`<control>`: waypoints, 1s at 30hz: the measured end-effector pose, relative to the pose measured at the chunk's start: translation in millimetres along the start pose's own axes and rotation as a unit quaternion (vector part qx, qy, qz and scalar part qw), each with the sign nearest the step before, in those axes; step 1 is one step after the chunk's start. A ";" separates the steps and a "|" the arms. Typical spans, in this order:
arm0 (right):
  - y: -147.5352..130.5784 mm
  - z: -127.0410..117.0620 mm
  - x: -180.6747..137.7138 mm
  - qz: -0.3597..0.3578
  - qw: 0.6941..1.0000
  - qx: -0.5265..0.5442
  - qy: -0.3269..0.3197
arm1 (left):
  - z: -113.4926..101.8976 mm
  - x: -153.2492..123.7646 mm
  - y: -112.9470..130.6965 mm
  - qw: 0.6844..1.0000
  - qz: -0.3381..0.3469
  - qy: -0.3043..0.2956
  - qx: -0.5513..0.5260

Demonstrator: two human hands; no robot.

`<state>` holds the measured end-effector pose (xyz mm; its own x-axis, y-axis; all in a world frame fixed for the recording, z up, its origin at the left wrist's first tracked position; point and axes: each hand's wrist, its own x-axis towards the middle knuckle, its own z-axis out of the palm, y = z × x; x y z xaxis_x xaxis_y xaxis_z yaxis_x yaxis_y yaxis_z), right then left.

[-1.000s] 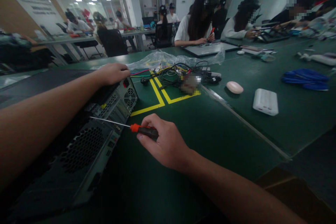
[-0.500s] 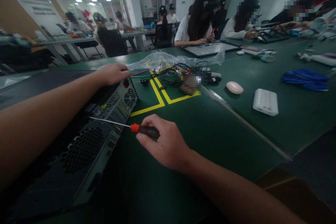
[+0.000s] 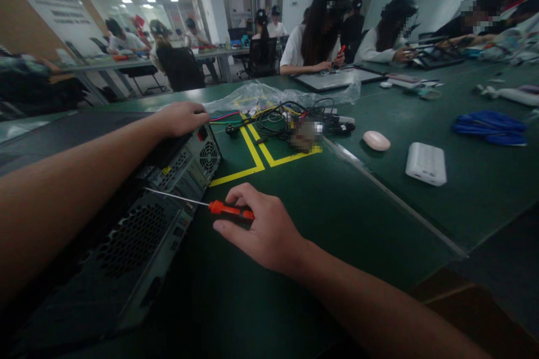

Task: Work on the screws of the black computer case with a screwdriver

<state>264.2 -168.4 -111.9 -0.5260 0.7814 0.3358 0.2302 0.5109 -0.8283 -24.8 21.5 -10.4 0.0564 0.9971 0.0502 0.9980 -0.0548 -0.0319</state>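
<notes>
A desktop computer case [image 3: 138, 230] lies on its side on the green table, its rear panel with a fan grille facing right. My left hand [image 3: 182, 118] rests on the case's far top corner, fingers curled over the edge. My right hand [image 3: 256, 227] pinches the red and black handle of a screwdriver [image 3: 197, 202]. The thin metal shaft points left and its tip touches the case's rear panel.
A tangle of cables [image 3: 286, 118] and a plastic bag [image 3: 269, 92] lie beyond yellow tape lines [image 3: 252, 151]. A pink oval object [image 3: 376, 140], a white box [image 3: 425, 163] and blue cloth [image 3: 490, 126] sit to the right. Several people work at the far tables.
My right hand's fingers have shifted on the screwdriver handle, turning it so more of its red side shows. My left hand and the case have stayed put.
</notes>
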 end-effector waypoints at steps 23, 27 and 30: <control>3.6 2.6 0.9 -0.012 1.000 -0.009 0.009 | 0.1 1.7 -2.0 1.000 0.004 0.009 -0.010; 3.4 2.6 0.2 -0.019 1.000 0.000 0.017 | 1.2 2.4 -2.2 1.000 -0.001 0.009 -0.007; 2.9 2.3 0.0 -0.021 1.000 0.004 0.018 | 2.0 2.9 -2.6 1.000 -0.006 0.011 -0.008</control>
<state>263.0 -167.8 -115.3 -0.5047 0.7722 0.3860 0.2019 0.5404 -0.8169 -27.3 24.6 -12.1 0.0455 0.9964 0.0719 0.9989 -0.0445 -0.0156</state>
